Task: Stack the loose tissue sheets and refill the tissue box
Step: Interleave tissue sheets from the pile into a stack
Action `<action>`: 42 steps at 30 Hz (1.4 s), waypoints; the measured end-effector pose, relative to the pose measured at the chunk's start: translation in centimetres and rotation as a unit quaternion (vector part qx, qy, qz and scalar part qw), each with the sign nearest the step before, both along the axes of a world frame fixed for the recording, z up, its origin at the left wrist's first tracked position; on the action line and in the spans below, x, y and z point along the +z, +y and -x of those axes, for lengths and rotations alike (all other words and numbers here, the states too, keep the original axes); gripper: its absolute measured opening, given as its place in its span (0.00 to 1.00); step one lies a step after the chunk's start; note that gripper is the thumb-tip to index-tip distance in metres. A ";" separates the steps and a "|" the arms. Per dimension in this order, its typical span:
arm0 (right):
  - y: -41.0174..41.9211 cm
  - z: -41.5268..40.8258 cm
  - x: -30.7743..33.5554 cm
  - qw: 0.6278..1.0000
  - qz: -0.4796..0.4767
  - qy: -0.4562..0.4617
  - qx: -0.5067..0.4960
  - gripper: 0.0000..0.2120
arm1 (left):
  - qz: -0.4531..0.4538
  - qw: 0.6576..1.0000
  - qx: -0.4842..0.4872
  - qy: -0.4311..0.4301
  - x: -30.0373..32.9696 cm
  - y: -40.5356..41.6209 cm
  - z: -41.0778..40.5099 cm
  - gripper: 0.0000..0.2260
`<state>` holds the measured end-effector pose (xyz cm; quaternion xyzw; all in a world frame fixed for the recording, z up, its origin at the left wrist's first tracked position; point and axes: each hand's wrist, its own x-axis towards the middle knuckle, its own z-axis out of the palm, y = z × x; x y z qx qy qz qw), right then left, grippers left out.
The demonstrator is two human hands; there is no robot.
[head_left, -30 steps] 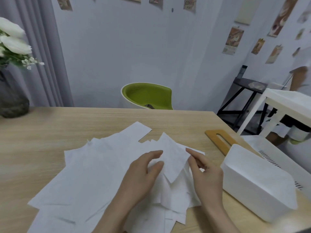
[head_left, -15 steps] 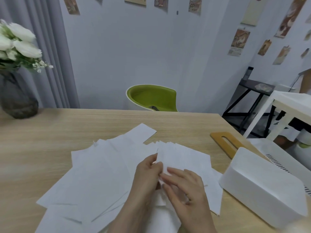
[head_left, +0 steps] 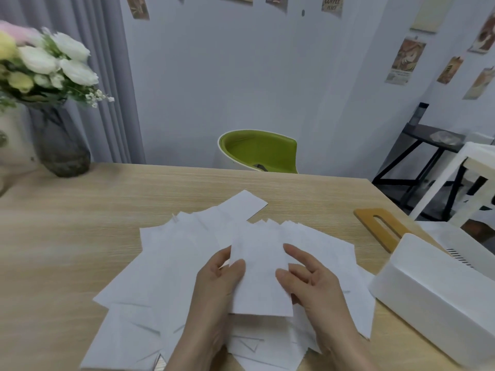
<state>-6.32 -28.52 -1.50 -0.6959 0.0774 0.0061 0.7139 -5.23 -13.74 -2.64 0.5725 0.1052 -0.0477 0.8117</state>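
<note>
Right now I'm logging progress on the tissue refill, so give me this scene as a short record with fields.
left hand: pinches the left edge of the held tissue sheet
right hand: holds the sheet's right edge
loose tissue sheets: spread unevenly over the wooden table, not yet a neat stack
tissue box: white, at the right of the table, beside the sheets
wooden lid: with a slot, lies behind the box
vase of flowers: far left corner

Wooden table (head_left: 80,223): tissue sheets (head_left: 171,263), tissue box (head_left: 428,298), vase (head_left: 60,145).
</note>
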 end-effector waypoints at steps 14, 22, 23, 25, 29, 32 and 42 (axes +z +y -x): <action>4.9 -3.0 -1.1 0.984 0.152 -0.096 0.015 0.15 | -0.056 0.990 0.129 -0.005 -2.0 6.6 0.1 0.12; 7.9 -5.7 -3.0 0.945 0.313 -0.083 0.052 0.18 | -0.031 0.980 0.195 0.007 -3.7 11.0 0.4 0.11; 8.1 -6.0 -3.1 0.937 0.336 -0.076 0.052 0.20 | -0.028 0.980 0.198 0.007 -3.8 11.2 0.5 0.10; 8.5 -6.4 -3.1 0.930 0.359 -0.061 0.054 0.22 | -0.024 0.979 0.201 0.007 -3.9 11.4 0.6 0.11; 9.0 -6.9 -3.0 0.933 0.353 -0.048 0.058 0.23 | -0.020 0.978 0.206 0.008 -3.9 11.4 0.7 0.13; 9.0 -6.9 -3.0 0.927 0.369 -0.043 0.055 0.23 | -0.021 0.979 0.205 0.007 -4.0 11.4 0.7 0.12; 8.8 -7.0 -2.4 0.933 0.355 -0.020 0.058 0.15 | -0.020 0.978 0.208 0.023 -3.7 11.3 0.8 0.12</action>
